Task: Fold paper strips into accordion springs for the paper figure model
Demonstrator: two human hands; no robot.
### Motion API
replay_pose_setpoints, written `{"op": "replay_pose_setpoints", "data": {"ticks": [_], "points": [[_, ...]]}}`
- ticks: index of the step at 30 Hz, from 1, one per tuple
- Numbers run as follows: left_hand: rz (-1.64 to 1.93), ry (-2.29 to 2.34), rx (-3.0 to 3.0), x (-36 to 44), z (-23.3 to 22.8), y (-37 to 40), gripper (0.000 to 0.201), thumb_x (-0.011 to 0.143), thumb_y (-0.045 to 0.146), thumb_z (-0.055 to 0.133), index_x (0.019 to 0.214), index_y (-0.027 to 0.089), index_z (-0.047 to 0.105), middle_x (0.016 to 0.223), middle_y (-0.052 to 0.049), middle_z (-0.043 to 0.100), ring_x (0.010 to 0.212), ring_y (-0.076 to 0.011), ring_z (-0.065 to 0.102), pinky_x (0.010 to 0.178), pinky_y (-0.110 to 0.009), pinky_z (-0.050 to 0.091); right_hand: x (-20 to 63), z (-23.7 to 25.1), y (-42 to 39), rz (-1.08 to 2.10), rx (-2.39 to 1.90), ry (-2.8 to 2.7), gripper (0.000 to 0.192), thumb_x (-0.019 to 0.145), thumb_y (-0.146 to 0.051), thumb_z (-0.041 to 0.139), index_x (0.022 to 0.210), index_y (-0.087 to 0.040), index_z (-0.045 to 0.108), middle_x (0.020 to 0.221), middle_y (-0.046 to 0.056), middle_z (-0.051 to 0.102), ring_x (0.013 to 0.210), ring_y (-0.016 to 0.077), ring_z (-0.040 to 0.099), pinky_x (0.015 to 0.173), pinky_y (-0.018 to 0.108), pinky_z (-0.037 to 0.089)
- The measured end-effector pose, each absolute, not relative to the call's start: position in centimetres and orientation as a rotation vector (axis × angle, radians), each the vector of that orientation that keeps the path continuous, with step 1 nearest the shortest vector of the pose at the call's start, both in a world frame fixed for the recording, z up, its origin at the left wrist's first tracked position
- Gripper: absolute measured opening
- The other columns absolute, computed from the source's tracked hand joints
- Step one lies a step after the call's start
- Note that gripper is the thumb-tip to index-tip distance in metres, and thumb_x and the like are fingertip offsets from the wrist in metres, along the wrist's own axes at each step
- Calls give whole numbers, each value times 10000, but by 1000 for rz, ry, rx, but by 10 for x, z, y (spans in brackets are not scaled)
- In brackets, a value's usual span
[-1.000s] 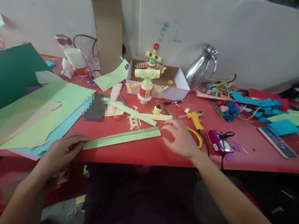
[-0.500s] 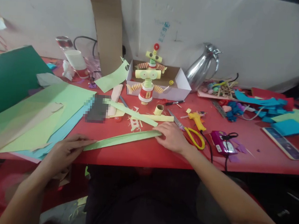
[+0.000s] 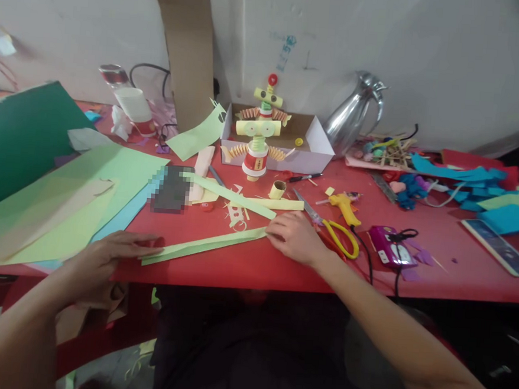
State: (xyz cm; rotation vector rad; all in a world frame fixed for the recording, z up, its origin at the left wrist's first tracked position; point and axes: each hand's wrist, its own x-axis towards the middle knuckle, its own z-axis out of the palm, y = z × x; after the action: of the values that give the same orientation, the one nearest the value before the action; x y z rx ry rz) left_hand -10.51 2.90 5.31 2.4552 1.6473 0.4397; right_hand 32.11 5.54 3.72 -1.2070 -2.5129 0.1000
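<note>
Two hands work one long light-green paper strip [image 3: 202, 245] lying on the red bench [image 3: 281, 267], lower centre of the frame. Left hand [image 3: 104, 258], lower left: fingers stretched flat, tips resting on the strip's left end; it presses rather than pinches. Right hand [image 3: 294, 235], just right of centre: fingers curled together over the strip's right end, holding it down against the bench; whether thumb and finger actually nip the paper I cannot tell. The strip looks folded lengthwise, its left end slightly fanned open.

Judgement on technique: line the long edges up before pressing, keep one end pinned, and run the crease outward from there so the strip does not skew. The yellow-handled scissors [image 3: 334, 230] lie touching or just beside the right hand; mind the blades.

Containers:
- White cardboard box [image 3: 318, 151], open top, upper centre: a small yellow cap-like piece inside; the rest is hidden behind a paper robot figure [image 3: 258, 135] standing in front.
- Metal jug [image 3: 354, 115], right of the box: contents not visible.
- White cup [image 3: 132, 105], upper left, tilted: contents not visible.
</note>
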Motion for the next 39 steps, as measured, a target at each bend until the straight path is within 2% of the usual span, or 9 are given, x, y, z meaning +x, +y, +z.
{"op": "replay_pose_setpoints", "data": {"ticks": [3, 6, 8, 12, 18, 23, 28, 33, 39], "points": [[511, 1627, 2465, -70, 64, 30, 390, 882, 329, 375, 1074, 315, 715, 1128, 35, 723, 1072, -210, 620, 951, -401, 495, 321, 37, 54, 106, -1200, -2512, 148, 925, -217, 561, 901, -200, 706, 962, 47, 715, 931, 192, 603, 856, 353, 318], [464, 1542, 2597, 1, 62, 29, 388, 862, 378, 515, 1199, 252, 661, 1208, -47, 687, 1141, -260, 582, 987, -426, 449, 321, 36, 54, 121, -1200, -2504, 142, 923, -214, 559, 904, -195, 699, 969, 50, 711, 939, 192, 604, 862, 350, 320], [415, 1575, 2681, 47, 56, 27, 366, 831, 323, 561, 1166, 226, 674, 1170, -79, 689, 1102, -289, 589, 946, -459, 444, 321, 34, 54, 125, -1197, -2501, 137, 921, -214, 561, 920, -195, 697, 975, 54, 709, 940, 195, 602, 863, 351, 321], [350, 1579, 2745, 93, 46, 23, 284, 847, 177, 518, 1060, 222, 701, 1053, -73, 702, 963, -257, 622, 857, -428, 449, 321, 31, 55, 115, -1180, -2486, 159, 910, -209, 575, 1008, -205, 700, 987, 64, 705, 931, 201, 593, 867, 358, 322], [260, 1553, 2787, 92, 41, 15, 259, 887, 143, 490, 1013, 217, 703, 986, -81, 692, 927, -255, 617, 771, -392, 460, 319, 36, 51, 49, -1172, -2567, 189, 921, -175, 550, 1023, -210, 706, 946, 62, 677, 926, 206, 578, 871, 380, 337], [299, 1593, 2739, 96, 38, 15, 276, 890, 117, 464, 1029, 208, 684, 1028, -87, 685, 929, -254, 603, 786, -386, 472, 307, 38, 41, 10, -1102, -2593, 285, 905, -69, 485, 1111, -160, 660, 1140, 116, 633, 1073, 245, 527, 915, 389, 386], [346, 1764, 2672, 95, 36, 12, 284, 914, 159, 434, 1068, 166, 673, 1005, -116, 670, 889, -258, 606, 762, -386, 473, 302, 37, 35, 134, -1152, -2645, 304, 926, -48, 405, 1089, -138, 646, 1027, 115, 651, 976, 228, 551, 844, 362, 444], [395, 1871, 2699, 79, 34, -4, 296, 950, 256, 424, 1051, 199, 697, 1040, -122, 670, 923, -279, 611, 791, -427, 451, 295, 40, 33, 64, -1188, -2672, 290, 978, -190, 418, 1179, -174, 627, 978, 105, 616, 909, 226, 528, 803, 361, 438], [478, 2046, 2579, 42, 32, -25, 294, 958, 324, 443, 1105, 186, 656, 1124, -112, 698, 1015, -289, 620, 918, -440, 424, 286, 41, 30, -12, -1231, -2683, 286, 1001, -294, 408, 1090, -189, 659, 948, 99, 593, 876, 225, 503, 793, 359, 416]]}}
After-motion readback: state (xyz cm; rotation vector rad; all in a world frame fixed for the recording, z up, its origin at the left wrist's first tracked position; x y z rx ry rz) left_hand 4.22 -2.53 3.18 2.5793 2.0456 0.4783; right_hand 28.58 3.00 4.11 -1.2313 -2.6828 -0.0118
